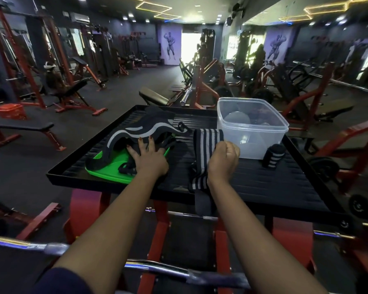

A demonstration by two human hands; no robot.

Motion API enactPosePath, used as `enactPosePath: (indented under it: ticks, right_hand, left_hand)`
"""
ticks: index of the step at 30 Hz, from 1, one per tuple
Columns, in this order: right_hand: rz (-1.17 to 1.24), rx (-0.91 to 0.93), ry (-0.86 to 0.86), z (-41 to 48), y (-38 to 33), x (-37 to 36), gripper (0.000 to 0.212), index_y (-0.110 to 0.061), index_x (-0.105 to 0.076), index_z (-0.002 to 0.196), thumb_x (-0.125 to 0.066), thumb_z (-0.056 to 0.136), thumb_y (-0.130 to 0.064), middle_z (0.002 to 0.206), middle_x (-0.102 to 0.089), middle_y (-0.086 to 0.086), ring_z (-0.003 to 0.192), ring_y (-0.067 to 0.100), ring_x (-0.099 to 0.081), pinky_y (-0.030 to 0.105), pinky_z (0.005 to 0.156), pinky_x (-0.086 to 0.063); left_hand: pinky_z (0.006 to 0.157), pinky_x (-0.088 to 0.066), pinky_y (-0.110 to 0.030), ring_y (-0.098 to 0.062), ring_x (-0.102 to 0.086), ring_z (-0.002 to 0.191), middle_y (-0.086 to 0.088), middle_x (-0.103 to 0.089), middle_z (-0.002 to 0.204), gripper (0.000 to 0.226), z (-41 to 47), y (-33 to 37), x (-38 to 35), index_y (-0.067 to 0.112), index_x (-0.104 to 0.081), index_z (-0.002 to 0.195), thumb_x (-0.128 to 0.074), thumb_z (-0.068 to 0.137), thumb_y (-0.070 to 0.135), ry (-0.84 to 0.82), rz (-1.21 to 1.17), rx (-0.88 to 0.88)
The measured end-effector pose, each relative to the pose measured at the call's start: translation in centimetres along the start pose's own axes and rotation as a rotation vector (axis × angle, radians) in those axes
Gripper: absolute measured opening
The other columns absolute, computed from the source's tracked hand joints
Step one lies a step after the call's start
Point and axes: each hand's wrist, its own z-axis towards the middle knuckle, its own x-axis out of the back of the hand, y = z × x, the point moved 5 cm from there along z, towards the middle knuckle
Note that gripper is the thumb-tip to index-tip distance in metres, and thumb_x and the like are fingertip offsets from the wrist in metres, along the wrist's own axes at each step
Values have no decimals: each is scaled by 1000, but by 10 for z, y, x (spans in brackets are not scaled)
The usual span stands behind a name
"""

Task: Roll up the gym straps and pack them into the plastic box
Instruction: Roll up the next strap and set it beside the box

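A black strap with grey stripes (208, 143) lies lengthwise across the black tray (263, 183), its near end hanging over the front edge. My right hand (223, 160) grips this strap at its middle, fingers curled. My left hand (149, 158) presses flat on a pile of black and grey straps (136, 130) that lies partly on a green lid (106, 168). The clear plastic box (251, 126) stands open at the tray's far right. A rolled black strap with grey stripes (273, 155) stands upright just in front of the box.
The tray sits on a red metal stand (87, 200). A chrome bar (149, 266) runs across below my forearms. Red and black gym benches and racks fill the floor to the left, behind and to the right. A red basket (11, 111) is far left.
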Motion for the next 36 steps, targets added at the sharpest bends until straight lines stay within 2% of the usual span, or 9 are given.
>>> enactPosePath:
  ticks: [4,7,11,15,20,25,29,32,36]
  right_hand:
    - [-50,-41,-37,-1,5,-4,26,-9,-49,65,-47,91,-12,110,-51,4,58,4,-40,6,46,-33]
    - [-19,-22,-77,1,9,-9,15,-11,-60,79,-52,92,-14,107,-56,5,65,6,-48,7,54,-37]
    - [-21,-31,-269,-1,19,-26,32,-34,-62,106,-49,93,-8,112,-67,1,97,15,-65,32,86,-54]
    - [-115,-123,-382,3,40,-33,57,-44,-60,115,-42,73,-10,124,-61,1,107,19,-64,41,91,-56]
    - [-298,-180,-488,-11,28,-26,45,-29,-68,113,-43,81,-10,102,-72,-3,89,16,-69,38,82,-59]
    - [-450,-204,-410,-8,26,-19,16,-18,-66,88,-53,82,-25,89,-68,1,83,21,-64,33,71,-53]
    - [-292,-286,-339,-1,27,-23,43,-13,-63,105,-57,76,-44,101,-66,4,89,20,-62,31,69,-48]
    - [-225,-271,-281,8,24,-25,52,-13,-60,112,-56,78,-52,108,-65,3,93,21,-62,38,83,-53]
    - [-138,-222,-218,23,19,-24,35,-16,-56,85,-56,90,-51,82,-59,1,76,17,-56,34,68,-47]
  left_hand:
    - [110,0,-65,-38,-8,144,-16,-22,154,35,-4,3,8,20,-56,125,-48,94,33,199,-110,8]
    - [90,-37,-37,-30,-56,101,-12,-65,106,38,-14,17,26,14,-72,95,-42,98,37,434,-465,-158]
    - [64,-48,-28,-20,-65,71,-9,-71,82,64,-25,47,27,9,-69,82,-34,94,62,-27,-1383,-64]
    - [65,-55,-26,-19,-70,79,-8,-73,90,46,-20,59,27,10,-69,93,-49,93,51,-109,-1671,39]
    - [87,-56,-40,-28,-68,92,-19,-70,104,24,-7,62,21,0,-66,103,-66,89,20,-63,-1774,56]
    - [77,-54,-20,-13,-62,92,-1,-65,99,40,-4,62,19,5,-56,116,-61,81,-14,95,-1663,-106]
    - [73,-51,-13,2,-62,83,5,-61,101,46,-7,65,15,11,-52,115,-57,80,-19,94,-1569,-240]
    - [74,-52,-17,-6,-61,93,3,-61,107,49,-7,68,11,19,-50,116,-58,81,-15,48,-1535,-304]
    - [78,-53,-25,-19,-59,102,-7,-59,116,53,-10,67,8,29,-51,109,-60,80,-14,45,-1557,-273]
